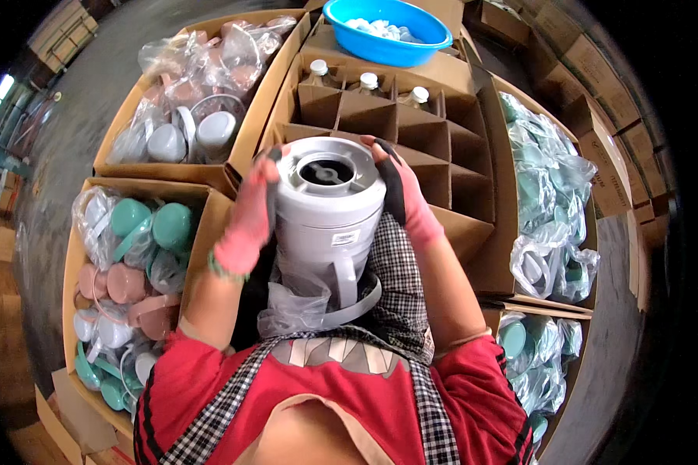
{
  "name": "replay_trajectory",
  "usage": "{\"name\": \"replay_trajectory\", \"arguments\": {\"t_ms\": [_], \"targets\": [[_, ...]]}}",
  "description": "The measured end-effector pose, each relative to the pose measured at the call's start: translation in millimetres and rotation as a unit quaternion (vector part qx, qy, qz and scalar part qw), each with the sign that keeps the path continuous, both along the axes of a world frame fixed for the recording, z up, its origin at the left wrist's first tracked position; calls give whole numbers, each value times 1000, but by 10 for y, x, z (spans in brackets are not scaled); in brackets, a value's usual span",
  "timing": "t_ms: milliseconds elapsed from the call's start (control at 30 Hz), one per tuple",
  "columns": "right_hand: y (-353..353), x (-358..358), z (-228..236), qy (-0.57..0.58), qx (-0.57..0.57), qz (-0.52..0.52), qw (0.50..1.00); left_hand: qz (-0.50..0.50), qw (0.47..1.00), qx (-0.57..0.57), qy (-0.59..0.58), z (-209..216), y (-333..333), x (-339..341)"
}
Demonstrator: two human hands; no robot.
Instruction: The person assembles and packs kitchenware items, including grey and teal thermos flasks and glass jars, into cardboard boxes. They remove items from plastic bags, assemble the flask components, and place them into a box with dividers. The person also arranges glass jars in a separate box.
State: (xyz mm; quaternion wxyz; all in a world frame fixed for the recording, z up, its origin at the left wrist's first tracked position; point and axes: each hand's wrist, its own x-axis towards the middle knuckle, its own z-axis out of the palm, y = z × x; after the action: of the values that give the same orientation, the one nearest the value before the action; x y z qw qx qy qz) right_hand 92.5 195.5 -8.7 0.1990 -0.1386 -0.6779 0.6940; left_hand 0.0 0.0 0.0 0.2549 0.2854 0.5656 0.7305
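Note:
Between my hands, a light grey jug (310, 225) stands in front of my body, its round end facing up. That end has a ring around a dark recess with a small grey crosspiece. My left hand (254, 205), in a pink and black glove with bare fingertips, grips the left of the rim. On the opposite side, my right hand (405, 186), gloved the same way, has its fingers curled over the rim. A side handle (346, 280), a curved grey strap (357, 308) and a clear plastic bag (295, 306) show at the jug's lower end.
Ahead lies a divided carton (434, 221) with several white-capped bottles (368, 84), and a blue basin (392, 53) beyond. Cartons of bagged pink and grey jugs (167, 143), mixed green, pink and white jugs (132, 283), and bagged green ones (547, 194) flank me. Stacked boxes (597, 66) stand far right.

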Motion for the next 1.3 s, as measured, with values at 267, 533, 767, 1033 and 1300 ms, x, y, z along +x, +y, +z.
{"name": "replay_trajectory", "arguments": {"t_ms": [267,533,767,1033,1300], "targets": [[-670,300,325,100,302,-89,944,-25,989,55,-138,10,-61,-370],[-549,107,167,90,325,-107,935,188,979,-48,60,110,-45,-331],[-237,-2,132,13,106,-107,989,196,927,-87,308,111,-30,60],[-22,-96,-45,4,100,-182,978,251,841,-192,439,12,-36,37],[-82,-156,771,248,-251,86,932,216,792,-73,567,809,-47,553]]}}
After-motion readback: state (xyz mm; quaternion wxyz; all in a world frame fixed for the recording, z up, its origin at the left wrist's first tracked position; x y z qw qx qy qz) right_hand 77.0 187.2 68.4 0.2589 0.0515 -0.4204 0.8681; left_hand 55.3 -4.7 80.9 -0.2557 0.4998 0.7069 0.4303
